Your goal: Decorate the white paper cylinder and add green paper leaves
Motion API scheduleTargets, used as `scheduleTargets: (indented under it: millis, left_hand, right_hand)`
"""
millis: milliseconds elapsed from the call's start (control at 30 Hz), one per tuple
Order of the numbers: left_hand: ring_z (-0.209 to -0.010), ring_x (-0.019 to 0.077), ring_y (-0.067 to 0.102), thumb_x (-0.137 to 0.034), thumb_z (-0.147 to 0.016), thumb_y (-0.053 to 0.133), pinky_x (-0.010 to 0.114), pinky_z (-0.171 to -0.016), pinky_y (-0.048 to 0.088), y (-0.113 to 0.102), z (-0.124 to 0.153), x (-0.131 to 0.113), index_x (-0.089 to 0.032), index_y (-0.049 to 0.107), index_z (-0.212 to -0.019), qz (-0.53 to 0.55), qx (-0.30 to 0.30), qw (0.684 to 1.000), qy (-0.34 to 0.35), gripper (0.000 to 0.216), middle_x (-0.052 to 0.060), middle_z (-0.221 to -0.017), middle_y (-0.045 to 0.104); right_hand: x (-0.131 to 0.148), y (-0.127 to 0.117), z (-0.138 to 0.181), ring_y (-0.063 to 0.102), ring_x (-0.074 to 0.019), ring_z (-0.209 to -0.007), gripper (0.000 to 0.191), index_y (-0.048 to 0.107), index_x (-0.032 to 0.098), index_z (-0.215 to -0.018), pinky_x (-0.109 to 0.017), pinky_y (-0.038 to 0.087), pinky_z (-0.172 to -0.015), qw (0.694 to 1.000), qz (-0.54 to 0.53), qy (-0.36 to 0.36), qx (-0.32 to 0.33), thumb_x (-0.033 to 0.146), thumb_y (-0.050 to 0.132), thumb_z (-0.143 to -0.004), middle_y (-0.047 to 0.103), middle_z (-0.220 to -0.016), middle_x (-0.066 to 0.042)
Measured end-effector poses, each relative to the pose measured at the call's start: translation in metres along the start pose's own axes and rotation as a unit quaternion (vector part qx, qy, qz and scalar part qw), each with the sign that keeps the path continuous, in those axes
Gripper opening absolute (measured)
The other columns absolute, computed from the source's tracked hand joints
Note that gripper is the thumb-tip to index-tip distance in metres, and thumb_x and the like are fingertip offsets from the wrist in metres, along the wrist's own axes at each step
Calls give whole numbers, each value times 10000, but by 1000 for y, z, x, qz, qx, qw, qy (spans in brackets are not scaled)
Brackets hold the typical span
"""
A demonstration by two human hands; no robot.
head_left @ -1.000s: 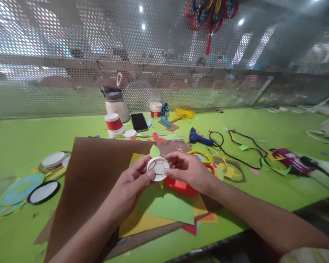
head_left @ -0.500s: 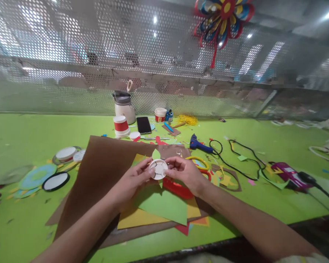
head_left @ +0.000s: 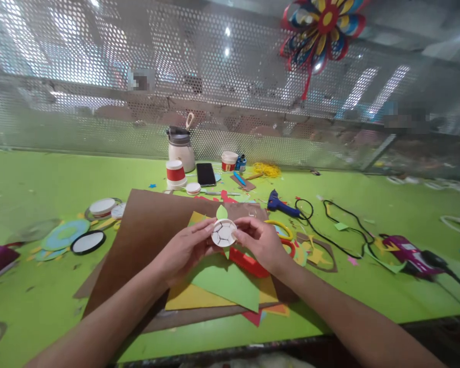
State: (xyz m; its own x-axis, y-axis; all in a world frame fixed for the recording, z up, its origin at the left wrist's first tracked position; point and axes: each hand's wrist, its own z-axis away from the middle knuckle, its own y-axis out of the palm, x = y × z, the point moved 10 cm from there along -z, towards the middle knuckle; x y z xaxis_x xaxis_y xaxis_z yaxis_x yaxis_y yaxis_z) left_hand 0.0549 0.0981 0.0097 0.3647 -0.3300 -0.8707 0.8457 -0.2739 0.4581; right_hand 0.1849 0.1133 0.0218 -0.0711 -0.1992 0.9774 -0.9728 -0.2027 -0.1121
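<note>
A small paper turtle (head_left: 224,233) is held up between my two hands. Its round white shell bears dark lines, a green leaf-shaped piece (head_left: 222,212) sticks out at the top, and a green point shows below. My left hand (head_left: 187,245) grips the left edge, with its fingers partly behind the shell. On the right edge, my right hand (head_left: 258,243) pinches with thumb and fingers. Beneath them lie a green sheet (head_left: 230,283), a yellow sheet (head_left: 187,300) and a large brown sheet (head_left: 138,230). Red-handled scissors (head_left: 249,263) lie partly under my right hand.
Behind stand a jug (head_left: 181,151), a red-and-white tub (head_left: 175,175) and a phone (head_left: 206,175). To the right are a blue glue gun (head_left: 281,204), its black cord and a purple device (head_left: 410,254). Paper discs (head_left: 65,235) and a black-rimmed disc (head_left: 88,242) lie left.
The view has shifted slightly. The turtle's shell has turned a little in my fingers, and my left thumb no longer lies across its front.
</note>
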Motion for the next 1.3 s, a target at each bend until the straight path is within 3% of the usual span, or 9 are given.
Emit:
scheduleTargets:
  millis: [167, 300, 467, 600, 700, 833, 1033, 1200, 1300]
  left_hand:
    - [-939, 207, 648, -191, -873, 569, 323, -828, 551, -5, 0, 4, -115, 679, -1071, 12, -28, 999, -16, 239, 128, -1083, 699]
    - [-888, 187, 653, -163, -850, 598, 300, -790, 555, -3, -1, 9, -127, 691, -1040, 23, -26, 999, -30, 215, 111, -1039, 710]
    - [-838, 163, 645, -157, -790, 675, 262, -752, 536, -1, 0, 10, -149, 714, -989, 50, -27, 998, -29, 203, 81, -975, 721]
    - [-852, 157, 642, -189, -765, 711, 254, -777, 508, 4, 3, 4, -191, 735, -936, 62, 6, 998, 2, 173, 47, -947, 734]
    - [-830, 136, 643, -188, -764, 714, 230, -757, 492, 9, 6, 0, -244, 743, -917, 67, 39, 997, 21, 166, 8, -905, 743]
    - [-827, 144, 651, -180, -756, 719, 244, -773, 481, 14, 11, -3, -265, 746, -917, 69, 53, 996, 30, 184, 8, -930, 744]
    - [-830, 172, 657, -183, -793, 673, 281, -800, 469, 15, 12, 1, -236, 711, -1065, 51, 69, 996, 24, 280, 54, -969, 739]
    - [-820, 166, 648, -161, -729, 732, 275, -780, 476, 5, 9, 5, -257, 754, -878, 79, 26, 996, 23, 178, 8, -854, 738]
    - [-809, 168, 641, -180, -702, 757, 271, -772, 487, 5, 8, 6, -227, 752, -864, 76, 2, 997, 10, 168, 23, -860, 736]
  right_hand:
    - [19, -7, 6, 604, -151, -672, 157, 665, 153, -901, -270, 486, -636, 984, 144, -88, -56, 284, 612, -833, 685, -803, -54]
    - [35, -9, 14, 561, -121, -563, 119, 663, 153, -804, -242, 437, -558, 953, 237, -160, -95, 249, 605, -842, 659, -677, -24]
    - [61, -5, 27, 570, -125, -594, 102, 647, 151, -795, -242, 427, -586, 907, 306, -265, -114, 188, 579, -861, 648, -675, -31]
    - [78, 0, 40, 564, -134, -616, 79, 638, 152, -846, -253, 423, -602, 868, 352, -325, -130, 138, 563, -864, 645, -689, -37]
    - [87, 1, 48, 557, -130, -622, 64, 628, 150, -870, -251, 431, -612, 858, 346, -355, -135, 118, 575, -855, 627, -685, -32]
    - [92, 4, 55, 573, -140, -657, 110, 619, 156, -933, -261, 453, -633, 852, 339, -379, -126, 101, 588, -843, 637, -719, -41]
    - [97, 3, 56, 578, -146, -659, 125, 611, 163, -948, -265, 468, -633, 851, 338, -381, -129, 101, 589, -841, 648, -725, -46]
    - [92, 2, 52, 584, -150, -679, 99, 605, 196, -933, -271, 459, -657, 866, 347, -340, -117, 137, 564, -865, 648, -737, -36]
    - [87, 0, 48, 564, -140, -632, 74, 605, 202, -875, -270, 439, -627, 874, 356, -308, -123, 169, 540, -882, 621, -687, -22]
